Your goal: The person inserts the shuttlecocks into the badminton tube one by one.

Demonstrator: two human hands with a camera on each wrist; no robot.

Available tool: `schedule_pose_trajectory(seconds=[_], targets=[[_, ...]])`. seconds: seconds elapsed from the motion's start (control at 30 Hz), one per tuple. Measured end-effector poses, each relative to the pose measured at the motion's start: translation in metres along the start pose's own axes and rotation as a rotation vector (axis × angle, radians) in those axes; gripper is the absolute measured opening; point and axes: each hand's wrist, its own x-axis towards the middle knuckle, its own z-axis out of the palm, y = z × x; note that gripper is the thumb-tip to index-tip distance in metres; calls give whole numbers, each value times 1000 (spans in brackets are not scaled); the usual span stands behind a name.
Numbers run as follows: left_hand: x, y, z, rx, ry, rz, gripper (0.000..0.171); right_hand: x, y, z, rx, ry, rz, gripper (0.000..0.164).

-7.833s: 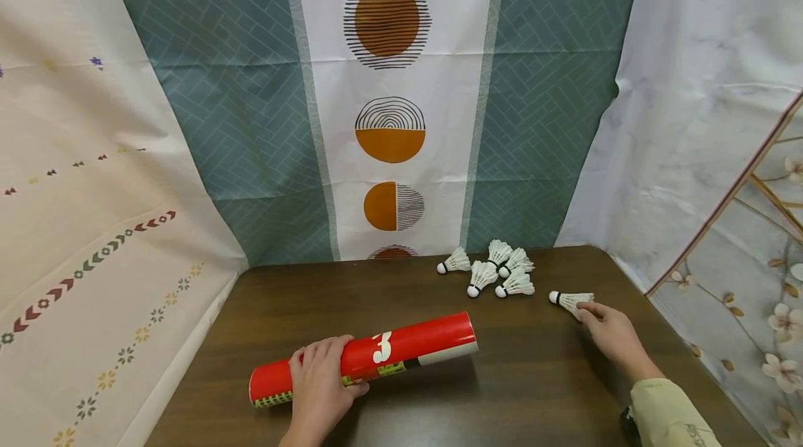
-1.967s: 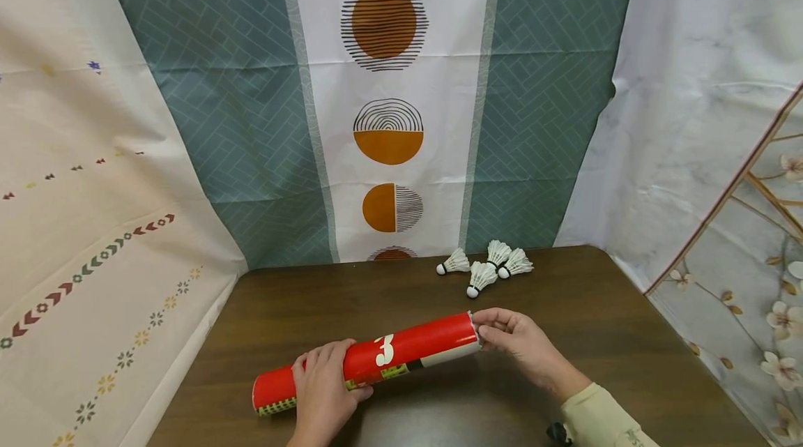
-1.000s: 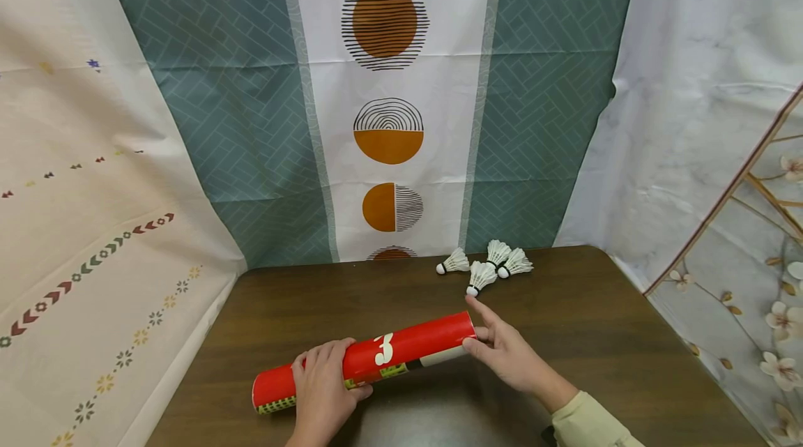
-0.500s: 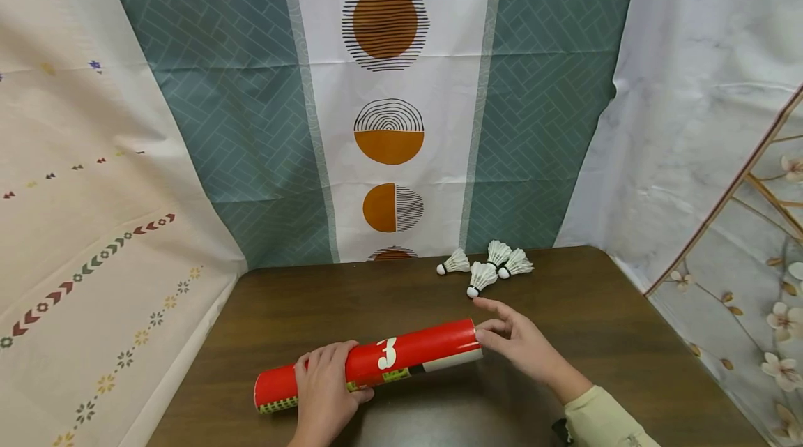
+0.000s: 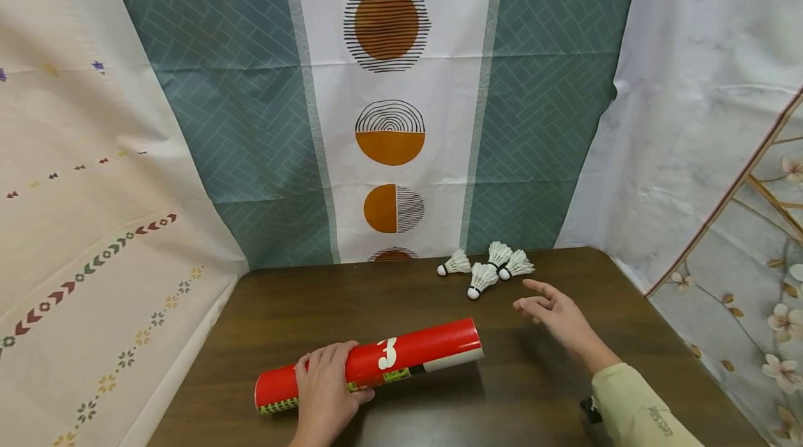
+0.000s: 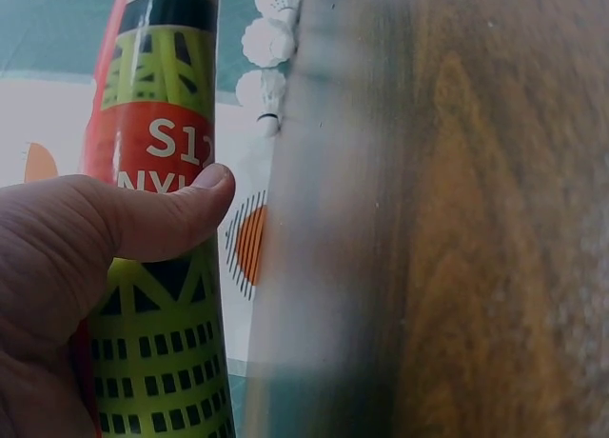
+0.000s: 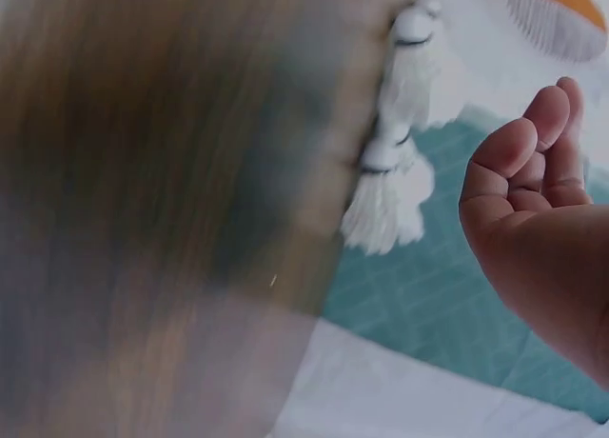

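A: Here's the left hand (image 5: 326, 388), wrapped over the red shuttlecock tube (image 5: 417, 351), fingers curled firmly around it!

B: A solid grip, and the left wrist view shows the thumb (image 6: 181, 209) pressed across the printed side, just beneath white lettering that starts with S1.

A: The tube lies at a slant above the brown table (image 5: 351, 300), its yellow-green checked end to the left, its red and white end pointing right. That right end seems to be raised off the wood, going by the shadow, though the angle makes it hard to be sure.

B: Over to the right hand (image 5: 558, 314)! It hovers above the table, apart from the tube, fingers loose and gently bent, carrying nothing, the forearm in a pale green sleeve (image 5: 640, 402).

A: And just beyond those fingertips, the white shuttlecocks, four of them near the table's far edge!

B: One shuttlecock (image 5: 482, 279) sits at the front, cork towards the person; a second (image 5: 499, 254) and a third (image 5: 518, 264) crowd close behind it, and the fourth (image 5: 456, 263) lies a little to the left.
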Motion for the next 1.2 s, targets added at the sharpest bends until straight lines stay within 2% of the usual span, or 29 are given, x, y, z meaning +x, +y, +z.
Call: schedule_pose_trajectory(seconds=[0.27,0.47,0.6,0.83,1.0,1.2], targets=[[-1,-1,-2,-10,-2,-12,86,29,13,-21,-28,57,52,71],[-2,-4,-2,-5,-1,-20,86,49,15,-26,-133,78,53,66],[-2,-5,-3,-3,2,-24,87,66,9,-25,-211,53,20,65],[-2,-6,-1,4,6,-19,86,102,10,-22,-436,-16,-75,60],[-2,-5,2,8,19,8,86,114,19,-22,-484,-44,-49,55],[-1,-4,3,24,45,37,86,116,22,-21,-530,-60,2,51]])
